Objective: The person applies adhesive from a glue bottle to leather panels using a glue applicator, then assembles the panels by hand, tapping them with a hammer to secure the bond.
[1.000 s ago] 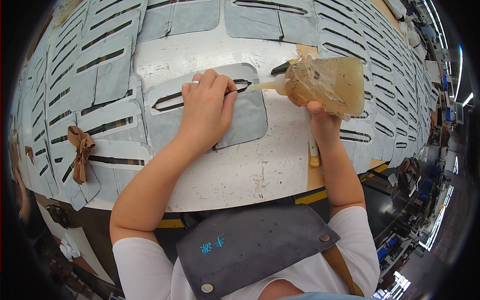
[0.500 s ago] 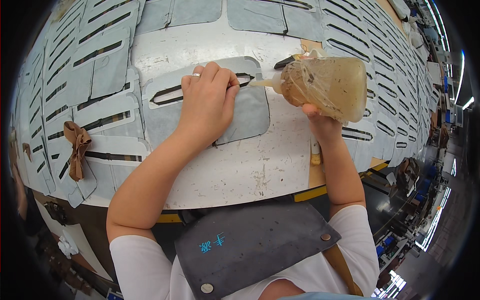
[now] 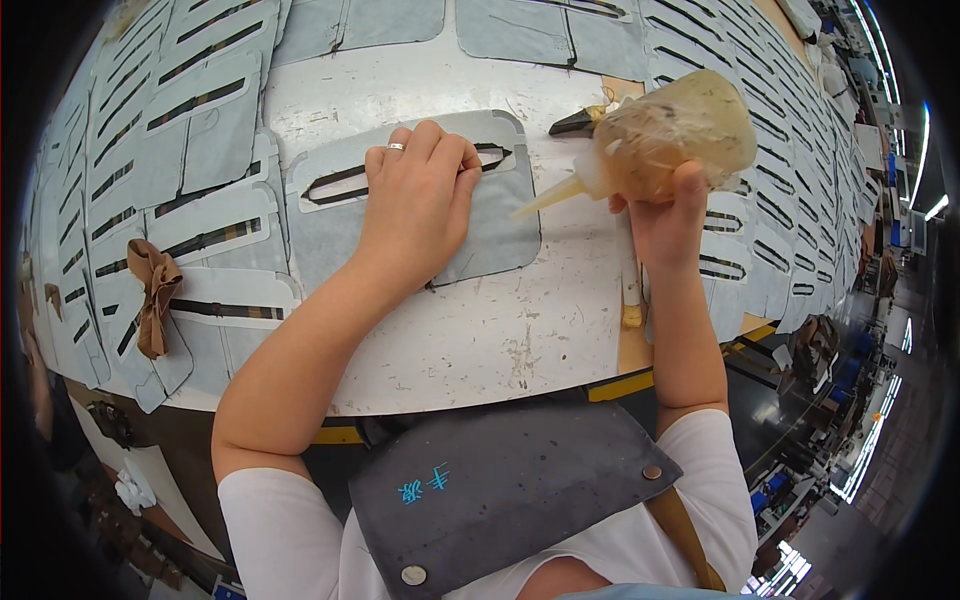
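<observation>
A grey panel [image 3: 495,225] with a long dark-edged slot lies on the white worktop [image 3: 480,340] in front of me. My left hand [image 3: 418,195] rests over the slot's middle, fingers bent and close together, gripping the panel there; the fingertips are partly hidden. From below, my right hand [image 3: 668,225] grips a cloudy squeeze bottle [image 3: 690,130] with yellowish contents and a stained, film-wrapped body. The bottle is tilted, its narrow nozzle [image 3: 550,196] pointing down and left over the panel's right part, below the slot. Whether the tip touches the panel I cannot tell.
Similar slotted panels [image 3: 210,235] overlap in rows at left, and more [image 3: 770,190] at right. A brown cloth strip [image 3: 153,298] lies on the left ones. Behind the bottle is a black-tipped tool [image 3: 575,122]; a yellow-ended brush-like tool [image 3: 631,312] lies near the right forearm.
My right hand has moved the bottle slightly right and tipped it more; the nozzle tip left the slot's right end and now sits lower. The left hand stays nearly still.
</observation>
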`<move>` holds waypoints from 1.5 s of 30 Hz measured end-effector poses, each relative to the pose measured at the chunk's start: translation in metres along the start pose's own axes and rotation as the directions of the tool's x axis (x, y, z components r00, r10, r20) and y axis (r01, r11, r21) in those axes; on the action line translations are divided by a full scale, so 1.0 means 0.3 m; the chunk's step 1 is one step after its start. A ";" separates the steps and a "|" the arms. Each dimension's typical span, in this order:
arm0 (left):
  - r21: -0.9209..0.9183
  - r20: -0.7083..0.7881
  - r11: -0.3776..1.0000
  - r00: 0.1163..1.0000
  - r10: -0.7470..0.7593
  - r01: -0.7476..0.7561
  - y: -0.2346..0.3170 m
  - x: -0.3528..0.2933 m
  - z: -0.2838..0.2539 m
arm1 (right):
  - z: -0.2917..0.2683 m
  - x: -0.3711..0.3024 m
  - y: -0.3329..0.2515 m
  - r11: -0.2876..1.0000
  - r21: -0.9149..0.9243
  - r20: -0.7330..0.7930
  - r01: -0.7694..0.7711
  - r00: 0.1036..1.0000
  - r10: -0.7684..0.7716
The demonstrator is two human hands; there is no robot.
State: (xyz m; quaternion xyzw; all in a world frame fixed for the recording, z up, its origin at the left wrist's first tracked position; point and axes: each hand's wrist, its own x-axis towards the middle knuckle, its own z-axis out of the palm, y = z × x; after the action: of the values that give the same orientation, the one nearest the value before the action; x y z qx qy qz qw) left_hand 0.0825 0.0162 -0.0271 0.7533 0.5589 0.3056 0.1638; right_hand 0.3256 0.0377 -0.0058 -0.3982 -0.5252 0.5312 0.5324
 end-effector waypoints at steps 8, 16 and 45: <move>0.004 -0.004 0.999 0.999 0.036 -0.036 0.007 0.003 0.008 | 0.019 0.000 0.022 0.996 0.000 -0.073 0.092 0.993 -0.091; 0.015 -0.037 0.997 0.997 0.072 -0.071 0.009 0.005 0.013 | 0.058 -0.011 0.030 0.828 -0.434 0.079 0.355 0.931 -0.357; -0.089 -0.030 0.993 0.997 0.069 -0.072 -0.019 0.008 0.012 | -0.362 -0.051 -0.265 0.965 0.090 -0.709 0.246 0.696 -0.111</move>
State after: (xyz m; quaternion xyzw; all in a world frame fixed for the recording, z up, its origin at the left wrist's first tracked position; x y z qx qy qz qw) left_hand 0.0812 0.0207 -0.0324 0.7603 0.5198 0.3460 0.1791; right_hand 0.4459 0.0278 0.0559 -0.4669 -0.2720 0.3314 0.7734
